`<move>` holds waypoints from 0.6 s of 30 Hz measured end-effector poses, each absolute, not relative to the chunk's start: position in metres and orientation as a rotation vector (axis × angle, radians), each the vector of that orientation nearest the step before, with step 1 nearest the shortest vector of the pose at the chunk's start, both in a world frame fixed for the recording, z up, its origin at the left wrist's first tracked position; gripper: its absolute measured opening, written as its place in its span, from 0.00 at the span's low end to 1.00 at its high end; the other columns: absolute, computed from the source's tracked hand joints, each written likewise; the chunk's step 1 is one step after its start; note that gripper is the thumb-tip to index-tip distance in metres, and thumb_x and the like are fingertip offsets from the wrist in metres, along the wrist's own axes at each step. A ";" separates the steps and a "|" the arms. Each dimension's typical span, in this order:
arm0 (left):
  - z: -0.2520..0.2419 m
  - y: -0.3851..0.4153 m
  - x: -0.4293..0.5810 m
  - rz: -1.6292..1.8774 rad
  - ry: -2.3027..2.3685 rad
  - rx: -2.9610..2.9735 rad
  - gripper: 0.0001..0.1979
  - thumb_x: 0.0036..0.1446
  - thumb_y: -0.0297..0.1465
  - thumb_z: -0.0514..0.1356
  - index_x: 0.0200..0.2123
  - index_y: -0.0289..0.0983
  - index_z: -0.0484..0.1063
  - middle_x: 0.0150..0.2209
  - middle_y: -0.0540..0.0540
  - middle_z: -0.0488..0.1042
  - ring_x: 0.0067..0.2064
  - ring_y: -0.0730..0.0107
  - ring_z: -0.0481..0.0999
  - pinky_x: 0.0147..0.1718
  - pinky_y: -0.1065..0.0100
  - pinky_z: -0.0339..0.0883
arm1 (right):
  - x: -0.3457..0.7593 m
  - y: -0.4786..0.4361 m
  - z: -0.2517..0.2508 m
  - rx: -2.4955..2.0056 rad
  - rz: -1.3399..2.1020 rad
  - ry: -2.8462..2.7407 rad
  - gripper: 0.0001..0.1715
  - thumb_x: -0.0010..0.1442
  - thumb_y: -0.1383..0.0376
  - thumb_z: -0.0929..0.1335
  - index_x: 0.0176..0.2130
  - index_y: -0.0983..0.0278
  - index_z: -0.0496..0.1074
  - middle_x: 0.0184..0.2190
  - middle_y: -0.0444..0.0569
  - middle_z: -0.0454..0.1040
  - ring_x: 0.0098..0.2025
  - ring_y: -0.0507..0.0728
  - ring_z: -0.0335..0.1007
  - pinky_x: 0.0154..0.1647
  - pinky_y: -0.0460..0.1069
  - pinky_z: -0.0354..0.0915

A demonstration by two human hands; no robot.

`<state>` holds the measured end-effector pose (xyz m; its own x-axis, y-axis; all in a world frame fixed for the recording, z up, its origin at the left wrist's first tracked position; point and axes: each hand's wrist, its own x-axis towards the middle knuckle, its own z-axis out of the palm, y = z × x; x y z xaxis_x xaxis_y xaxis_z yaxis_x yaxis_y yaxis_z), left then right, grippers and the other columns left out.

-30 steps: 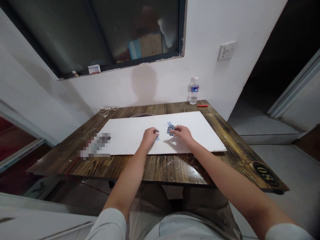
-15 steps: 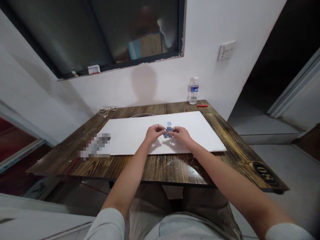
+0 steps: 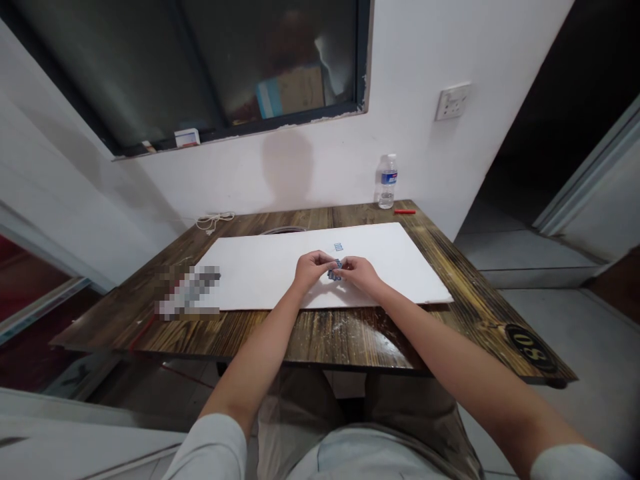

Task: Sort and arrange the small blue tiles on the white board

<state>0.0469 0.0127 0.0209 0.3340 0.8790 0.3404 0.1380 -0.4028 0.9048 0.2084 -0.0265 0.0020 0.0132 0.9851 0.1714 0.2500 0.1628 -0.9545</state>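
Between my two hands is a small cluster of blue slotted pieces (image 3: 335, 272), held just above a white board (image 3: 255, 267). My left hand (image 3: 313, 270) pinches it from the left with thumb and fingertips. From the right, my right hand (image 3: 361, 272) pinches the same cluster. The fingertips cover part of it, so how its pieces join cannot be made out. A flat blue piece with open slots (image 3: 339, 247) lies on the board just beyond my fingers.
The board rests on a dark wooden table (image 3: 250, 333). A water bottle (image 3: 387, 183) and a red stick-like item (image 3: 405, 212) are at the back right. A white cable (image 3: 214, 221) lies at the back left; a blurred-out item (image 3: 190, 293) is at the board's left end.
The cluster has turned and tilted between my fingertips, and less of it shows. My hands have drawn slightly closer together. The slotted piece on the board has stayed put.
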 end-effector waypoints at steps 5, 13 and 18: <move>0.022 0.020 0.043 1.224 0.915 1.738 0.16 0.44 0.42 0.67 0.30 0.35 0.75 0.29 0.45 0.78 0.32 0.67 0.76 0.35 0.65 0.69 | 0.211 -0.026 0.003 -1.274 0.933 -1.364 0.15 0.43 0.54 0.72 0.24 0.63 0.71 0.18 0.42 0.70 0.23 0.52 0.64 0.26 0.47 0.57; 0.029 0.024 0.021 0.893 1.688 2.030 0.08 0.54 0.35 0.60 0.33 0.39 0.77 0.33 0.46 0.79 0.36 0.67 0.75 0.35 0.69 0.63 | 0.211 -0.029 0.009 -1.325 0.950 -1.301 0.16 0.42 0.54 0.72 0.25 0.64 0.71 0.20 0.43 0.71 0.23 0.52 0.65 0.27 0.47 0.58; 0.031 0.018 0.018 0.398 2.057 2.275 0.16 0.57 0.44 0.57 0.30 0.39 0.77 0.35 0.40 0.78 0.40 0.59 0.75 0.34 0.66 0.61 | 0.211 -0.029 0.011 -1.324 0.954 -1.302 0.16 0.42 0.54 0.72 0.25 0.63 0.71 0.20 0.43 0.72 0.23 0.52 0.66 0.27 0.47 0.58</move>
